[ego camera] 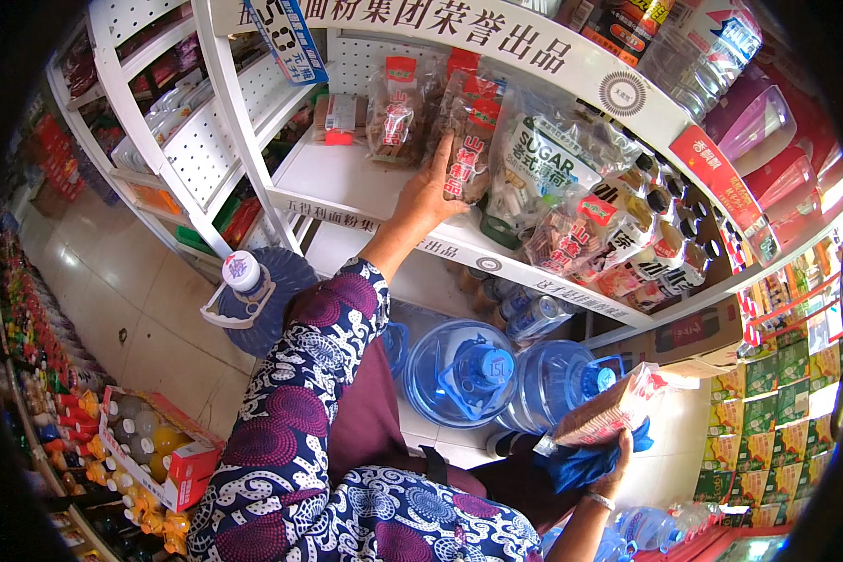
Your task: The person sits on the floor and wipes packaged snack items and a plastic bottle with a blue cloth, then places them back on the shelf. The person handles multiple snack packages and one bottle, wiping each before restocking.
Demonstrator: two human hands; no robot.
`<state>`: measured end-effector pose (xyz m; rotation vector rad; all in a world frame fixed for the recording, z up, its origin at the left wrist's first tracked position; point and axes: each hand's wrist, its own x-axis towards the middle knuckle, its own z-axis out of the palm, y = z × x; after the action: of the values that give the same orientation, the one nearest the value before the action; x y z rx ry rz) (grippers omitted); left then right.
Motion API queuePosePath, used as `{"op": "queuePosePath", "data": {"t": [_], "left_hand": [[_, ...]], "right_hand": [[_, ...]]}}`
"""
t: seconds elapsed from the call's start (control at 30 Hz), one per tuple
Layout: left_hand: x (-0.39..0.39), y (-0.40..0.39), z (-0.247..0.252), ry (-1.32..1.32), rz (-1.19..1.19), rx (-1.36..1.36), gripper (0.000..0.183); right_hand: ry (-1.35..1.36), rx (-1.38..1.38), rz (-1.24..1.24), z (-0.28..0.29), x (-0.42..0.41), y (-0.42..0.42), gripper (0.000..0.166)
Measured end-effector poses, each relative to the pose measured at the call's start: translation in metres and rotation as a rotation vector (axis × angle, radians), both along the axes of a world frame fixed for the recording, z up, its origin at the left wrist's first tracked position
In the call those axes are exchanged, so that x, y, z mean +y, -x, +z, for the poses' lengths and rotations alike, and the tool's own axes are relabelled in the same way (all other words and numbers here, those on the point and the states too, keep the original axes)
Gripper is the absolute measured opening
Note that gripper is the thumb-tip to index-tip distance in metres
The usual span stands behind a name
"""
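Observation:
My left hand reaches onto the white shelf and grips the left edge of a clear packet of brown snacks with a red top label. Similar packets stand behind it and to its left, among them one upright packet. To its right leans a green-and-white candy pouch. Low on the right, my right hand holds another clear packet of reddish-brown snack pieces together with a crumpled blue cloth. The fingers under that packet are partly hidden.
Below the shelf stand large blue water jugs. A handled water bottle is by the shelf post. Bottled drinks fill the shelf's right end. A carton of bottles sits at lower left. Stacked green-and-yellow boxes line the right.

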<state>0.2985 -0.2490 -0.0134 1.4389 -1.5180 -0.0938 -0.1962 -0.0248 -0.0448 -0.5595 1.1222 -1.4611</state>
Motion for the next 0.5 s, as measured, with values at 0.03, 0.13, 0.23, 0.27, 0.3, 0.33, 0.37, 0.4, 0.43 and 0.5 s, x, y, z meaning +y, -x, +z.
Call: {"op": "queuePosePath", "data": {"t": [0.03,0.13,0.23,0.27,0.3,0.33,0.37,0.4,0.43,0.5], "left_hand": [[0.002,0.002,0.002,-0.047,0.006,0.003,0.120],[0.007,0.007,0.013,-0.231,0.084,0.008,0.119],[0.012,0.006,0.011,-0.144,0.079,0.012,0.118],[0.015,0.006,0.010,-0.167,0.078,0.045,0.118],[0.023,0.007,0.011,-0.197,0.074,0.074,0.117],[0.027,0.008,0.013,-0.226,0.069,0.104,0.117],[0.026,0.010,0.015,-0.219,0.059,0.129,0.115],[0.025,0.009,0.015,-0.218,0.053,0.150,0.113],[0.026,0.008,0.014,-0.216,0.047,0.172,0.111],[0.027,0.006,0.013,-0.210,0.031,0.201,0.106]], "right_hand": [[-0.018,0.007,-0.012,0.000,0.002,0.002,0.058],[0.003,0.010,-0.009,-0.003,0.000,0.003,0.059],[0.000,0.072,-0.051,0.002,0.001,-0.003,0.058],[0.010,0.073,-0.053,0.004,0.000,-0.004,0.057],[0.014,0.071,-0.058,0.004,0.001,-0.004,0.056],[0.018,0.070,-0.063,0.003,0.002,-0.005,0.054],[0.021,0.069,-0.069,0.003,0.003,-0.004,0.053],[0.026,0.031,-0.022,0.007,0.001,-0.008,0.051],[0.048,0.023,-0.016,0.008,0.001,-0.011,0.051],[0.095,0.008,-0.004,0.009,0.000,-0.019,0.051]]}}
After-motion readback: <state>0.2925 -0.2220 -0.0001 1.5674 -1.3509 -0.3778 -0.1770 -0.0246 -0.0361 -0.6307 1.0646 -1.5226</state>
